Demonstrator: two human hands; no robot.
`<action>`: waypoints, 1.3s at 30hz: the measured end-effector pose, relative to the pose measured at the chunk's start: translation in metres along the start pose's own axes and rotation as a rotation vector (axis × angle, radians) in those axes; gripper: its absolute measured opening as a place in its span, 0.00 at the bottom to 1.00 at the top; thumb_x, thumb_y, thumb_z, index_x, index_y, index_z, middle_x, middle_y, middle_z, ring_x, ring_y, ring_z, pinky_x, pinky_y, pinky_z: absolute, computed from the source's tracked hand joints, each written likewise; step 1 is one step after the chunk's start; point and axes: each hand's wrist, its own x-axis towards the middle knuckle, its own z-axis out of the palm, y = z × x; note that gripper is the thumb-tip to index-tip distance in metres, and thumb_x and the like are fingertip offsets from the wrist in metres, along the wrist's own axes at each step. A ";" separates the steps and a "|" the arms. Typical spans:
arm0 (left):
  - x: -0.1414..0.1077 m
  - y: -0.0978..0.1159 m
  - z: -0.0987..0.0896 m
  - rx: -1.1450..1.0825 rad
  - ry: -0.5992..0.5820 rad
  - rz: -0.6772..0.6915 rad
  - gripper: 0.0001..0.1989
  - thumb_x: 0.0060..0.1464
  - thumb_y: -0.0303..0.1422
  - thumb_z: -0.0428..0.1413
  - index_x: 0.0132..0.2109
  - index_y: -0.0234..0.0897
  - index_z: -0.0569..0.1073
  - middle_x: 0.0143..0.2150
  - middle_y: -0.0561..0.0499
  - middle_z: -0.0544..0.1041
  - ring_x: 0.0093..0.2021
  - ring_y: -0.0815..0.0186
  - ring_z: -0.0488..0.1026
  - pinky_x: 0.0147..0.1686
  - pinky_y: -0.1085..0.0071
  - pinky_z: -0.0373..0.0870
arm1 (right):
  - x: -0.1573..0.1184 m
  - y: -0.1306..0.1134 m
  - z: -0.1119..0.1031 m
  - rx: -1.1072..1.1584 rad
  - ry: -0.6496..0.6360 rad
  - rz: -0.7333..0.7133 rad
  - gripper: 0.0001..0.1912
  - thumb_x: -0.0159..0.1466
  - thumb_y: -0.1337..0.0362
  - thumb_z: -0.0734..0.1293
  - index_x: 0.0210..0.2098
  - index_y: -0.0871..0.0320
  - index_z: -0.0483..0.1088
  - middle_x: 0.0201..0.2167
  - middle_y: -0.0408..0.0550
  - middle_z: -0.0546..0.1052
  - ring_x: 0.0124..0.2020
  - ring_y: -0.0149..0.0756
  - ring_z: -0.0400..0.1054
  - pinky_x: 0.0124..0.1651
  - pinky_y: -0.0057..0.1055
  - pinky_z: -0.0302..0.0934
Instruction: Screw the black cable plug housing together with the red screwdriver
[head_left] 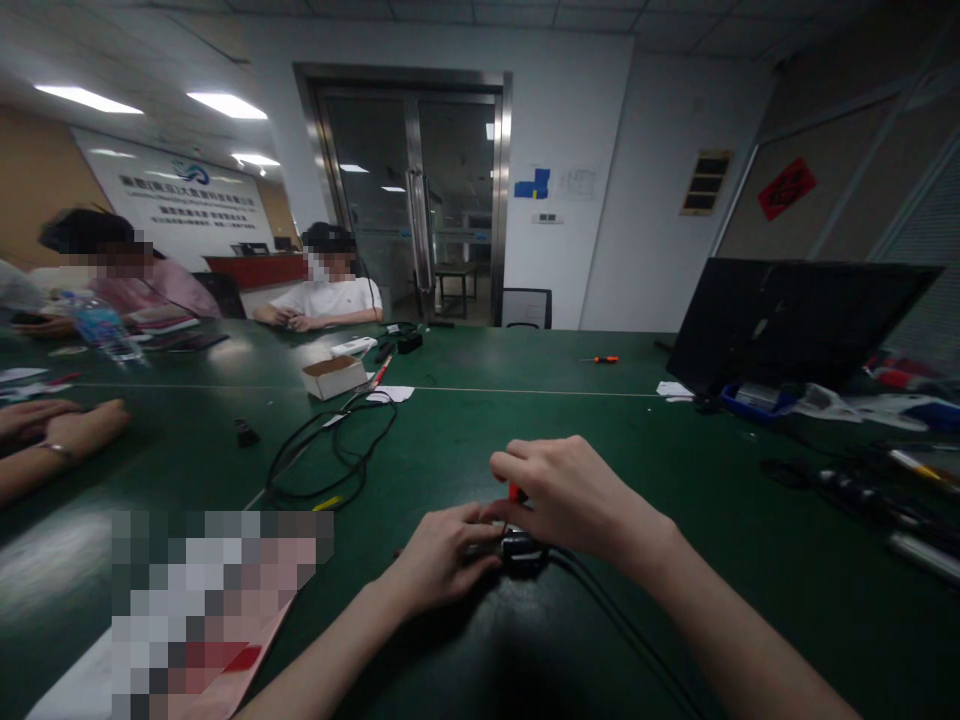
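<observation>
- The left hand [450, 555] grasps the end of a black device [525, 550], thumb below and fingers above.
- The right hand [581, 490] pinches a red-handled tool [516, 492] above that device, directly beside the left fingertips; its lower end is mostly hidden.
- A black cable [600, 590] runs from the device, passing beneath the right wrist.
- Beyond the left fingers, to their left, stands a small cardboard box [334, 380], open on top; its contents cannot be made out.
- Far right of the right fingers, near the monitor [795, 320], a blue tray [750, 406] holds small things too dim to identify.
- Far left, beyond the left fingers, a clear plastic bottle [105, 325] stands upright, slightly blurred.
</observation>
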 end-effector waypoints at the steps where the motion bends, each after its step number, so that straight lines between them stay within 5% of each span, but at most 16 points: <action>1: 0.000 0.000 0.000 -0.006 0.002 0.003 0.10 0.61 0.35 0.56 0.46 0.44 0.79 0.48 0.49 0.76 0.44 0.59 0.75 0.44 0.68 0.70 | -0.001 0.000 -0.001 0.043 -0.001 -0.020 0.06 0.66 0.62 0.66 0.38 0.58 0.68 0.35 0.45 0.75 0.28 0.31 0.64 0.27 0.29 0.44; 10: 0.001 0.001 -0.001 -0.012 -0.016 -0.001 0.11 0.62 0.37 0.55 0.48 0.44 0.79 0.47 0.49 0.76 0.44 0.59 0.74 0.46 0.68 0.70 | -0.003 -0.003 -0.004 0.109 -0.071 -0.025 0.09 0.62 0.71 0.64 0.42 0.59 0.64 0.38 0.46 0.73 0.29 0.31 0.63 0.26 0.29 0.46; 20: -0.001 -0.002 0.001 0.020 -0.001 -0.003 0.10 0.61 0.34 0.57 0.48 0.44 0.78 0.48 0.48 0.75 0.43 0.60 0.74 0.42 0.70 0.69 | 0.002 0.000 0.001 -0.042 0.005 0.019 0.11 0.68 0.56 0.67 0.34 0.57 0.68 0.29 0.43 0.74 0.26 0.31 0.65 0.26 0.30 0.40; 28: 0.001 0.001 -0.001 -0.010 -0.018 -0.006 0.10 0.62 0.36 0.56 0.47 0.44 0.79 0.47 0.49 0.75 0.44 0.59 0.74 0.45 0.69 0.70 | -0.002 -0.001 -0.001 0.148 -0.037 -0.030 0.10 0.62 0.70 0.64 0.43 0.60 0.66 0.40 0.47 0.75 0.32 0.32 0.66 0.29 0.30 0.49; 39: 0.001 0.000 -0.002 -0.007 -0.024 -0.006 0.10 0.61 0.35 0.56 0.48 0.44 0.79 0.46 0.49 0.76 0.43 0.60 0.74 0.45 0.69 0.70 | -0.001 -0.001 -0.002 0.078 -0.042 -0.016 0.11 0.63 0.71 0.63 0.45 0.58 0.65 0.39 0.47 0.76 0.29 0.32 0.66 0.27 0.29 0.45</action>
